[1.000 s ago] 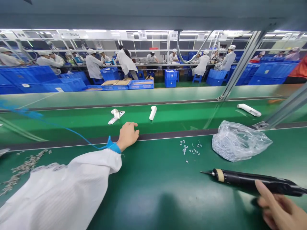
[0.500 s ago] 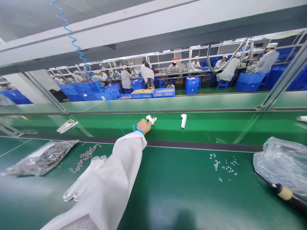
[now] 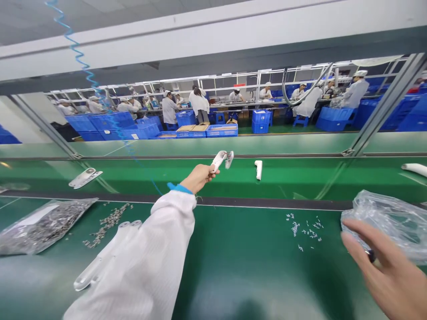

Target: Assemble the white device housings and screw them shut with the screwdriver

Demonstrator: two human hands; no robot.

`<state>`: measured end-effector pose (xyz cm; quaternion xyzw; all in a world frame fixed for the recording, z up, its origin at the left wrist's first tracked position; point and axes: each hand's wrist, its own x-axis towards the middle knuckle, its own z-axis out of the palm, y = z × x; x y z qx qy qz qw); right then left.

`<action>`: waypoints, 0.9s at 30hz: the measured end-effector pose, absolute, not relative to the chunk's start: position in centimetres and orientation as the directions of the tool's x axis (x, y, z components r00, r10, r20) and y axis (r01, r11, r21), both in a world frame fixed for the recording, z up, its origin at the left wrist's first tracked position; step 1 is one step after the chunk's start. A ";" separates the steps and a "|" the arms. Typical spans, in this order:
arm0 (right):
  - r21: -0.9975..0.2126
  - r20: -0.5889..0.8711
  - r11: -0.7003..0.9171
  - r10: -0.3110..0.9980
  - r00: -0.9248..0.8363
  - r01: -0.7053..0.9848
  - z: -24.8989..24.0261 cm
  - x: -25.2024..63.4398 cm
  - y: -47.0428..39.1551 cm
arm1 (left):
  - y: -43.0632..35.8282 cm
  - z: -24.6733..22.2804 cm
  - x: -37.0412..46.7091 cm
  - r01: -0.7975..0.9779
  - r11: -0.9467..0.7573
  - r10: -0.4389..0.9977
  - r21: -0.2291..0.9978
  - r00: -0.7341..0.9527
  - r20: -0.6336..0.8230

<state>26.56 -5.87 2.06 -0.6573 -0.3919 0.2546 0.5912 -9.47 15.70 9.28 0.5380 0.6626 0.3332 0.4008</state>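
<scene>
My left hand [image 3: 201, 176], in a white sleeve with a blue band at the wrist, is closed on a white plastic housing part [image 3: 219, 161]. It holds the part up over the bright green belt [image 3: 293, 178]. A smaller white-and-grey piece [image 3: 229, 160] shows at the part's far end; whether the two are joined I cannot tell. At the lower right, my right hand [image 3: 390, 266] is open, thumb and fingers apart with nothing between them. Behind it are a clear plastic bag [image 3: 393, 222] and a dark-handled tool, mostly hidden.
Another white part [image 3: 258, 170] lies on the belt, with more at left [image 3: 85, 178] and far right. On the green bench are a bag of metal pieces [image 3: 43, 226], loose metal pieces [image 3: 108, 224], white shells [image 3: 110, 253] and tiny clear bits [image 3: 307, 231]. A coiled blue hose hangs at left.
My left hand has lifted the white housing part from the belt. My right hand has come into view at the lower right, by the tool. The view has shifted slightly.
</scene>
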 end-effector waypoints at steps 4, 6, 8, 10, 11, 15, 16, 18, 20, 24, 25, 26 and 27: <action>-0.974 0.227 0.190 0.854 0.467 0.126 4.7 21.2 -0.6 | 8.3 10.7 -8.6 0.251 0.099 0.988 0.963 0.091 -0.126; -0.966 0.007 0.096 0.938 0.347 -0.239 5.2 18.6 0.9 | 4.9 10.4 -7.7 0.155 0.076 0.978 0.985 0.182 -0.104; -0.933 -0.075 0.002 0.977 0.199 -0.361 5.0 16.3 1.3 | 2.3 9.0 -6.7 0.087 0.067 0.959 0.994 0.271 -0.088; -0.871 -0.132 -0.107 0.991 0.018 -0.479 4.1 14.4 0.6 | 0.6 6.7 -5.6 0.123 0.013 0.950 0.992 0.307 -0.050; -0.823 -0.150 -0.157 0.987 -0.059 -0.546 3.5 13.7 0.1 | 0.0 5.4 -5.0 0.183 -0.040 0.954 0.982 0.299 -0.016; -0.675 -0.229 -0.233 0.968 -0.101 -0.700 1.0 13.0 -1.3 | -2.0 1.2 -2.7 0.514 -0.271 0.957 0.814 0.238 0.168; -0.670 -0.266 -0.232 0.962 -0.064 -0.705 0.7 13.2 -1.3 | -2.5 0.7 -2.2 0.599 -0.289 0.957 0.747 0.199 0.210; -0.659 -0.341 -0.233 0.940 0.008 -0.715 0.4 13.8 -1.1 | -3.8 0.3 -1.3 0.712 -0.297 0.948 0.636 0.138 0.288; -0.640 -0.403 -0.244 0.914 0.047 -0.729 0.7 14.4 -0.9 | -5.1 0.4 -0.4 0.746 -0.331 0.932 0.578 0.162 0.325; -0.633 -0.474 -0.289 0.878 0.065 -0.718 1.4 15.7 -0.7 | -6.6 0.3 1.0 0.803 -0.350 0.935 0.481 0.271 0.228; -0.640 -0.482 -0.284 0.872 0.084 -0.714 1.4 16.0 -0.7 | -6.7 0.1 1.2 0.818 -0.321 0.946 0.478 0.256 0.198; -0.647 -0.485 -0.275 0.868 0.105 -0.712 1.4 16.1 -0.7 | -6.6 0.0 1.2 0.812 -0.296 0.955 0.503 0.238 0.177; -0.651 -0.484 -0.267 0.867 0.117 -0.711 1.3 16.2 -0.7 | -6.5 -0.2 1.1 0.782 -0.274 0.962 0.560 0.223 0.159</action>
